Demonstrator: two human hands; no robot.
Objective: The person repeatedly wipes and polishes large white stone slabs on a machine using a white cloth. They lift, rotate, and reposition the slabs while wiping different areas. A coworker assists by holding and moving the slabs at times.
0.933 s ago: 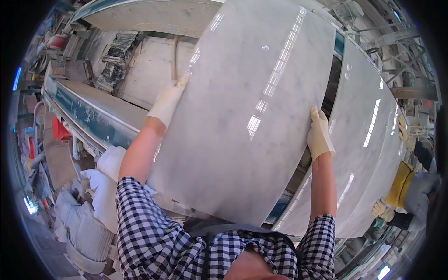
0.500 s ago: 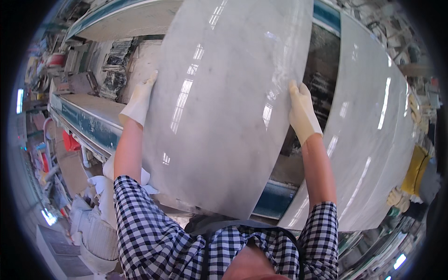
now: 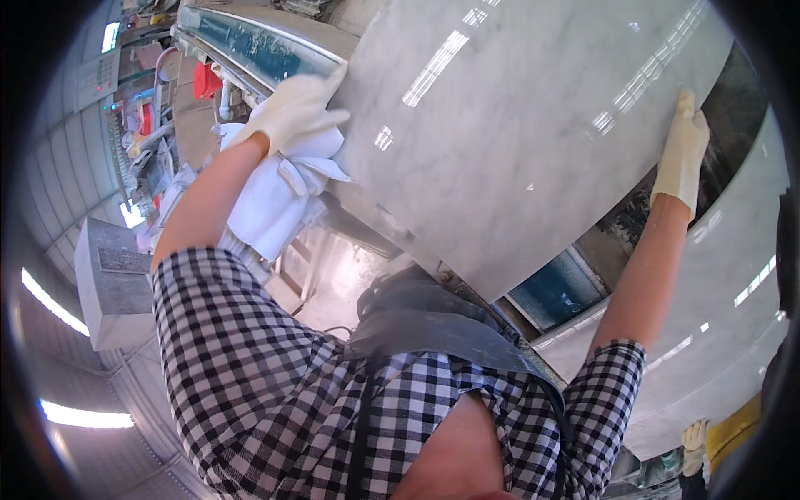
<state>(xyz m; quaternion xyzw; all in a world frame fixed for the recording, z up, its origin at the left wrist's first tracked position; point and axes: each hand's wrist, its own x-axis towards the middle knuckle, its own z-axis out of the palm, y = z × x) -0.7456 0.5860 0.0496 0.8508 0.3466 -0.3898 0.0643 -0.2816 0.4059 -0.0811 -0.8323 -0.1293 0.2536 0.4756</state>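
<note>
A polished white-grey stone slab [image 3: 508, 125] lies in front of me, its glossy face reflecting strips of light. Off its left edge my left hand [image 3: 296, 112], in a cream glove, has its fingers spread and nothing in its grip. Just below that hand sits a bundle of crumpled white sheet material [image 3: 275, 196]. My right hand [image 3: 685, 154], gloved the same way, grips the slab's right edge; some of its fingers are hidden. A second pale slab [image 3: 725, 275] lies beyond my right forearm.
A worn blue-green rail [image 3: 258, 50] runs along the upper left, and a blue crosspiece [image 3: 557, 292] shows between the slabs. A red container [image 3: 206, 81] stands farther left. At the lower right are another person's gloved hand [image 3: 694, 442] and a yellow sleeve [image 3: 737, 429].
My left hand has come off the slab's left edge and moved nearer, its fingers spreading. My right hand stays at the right edge. The view has turned and shifted left.
</note>
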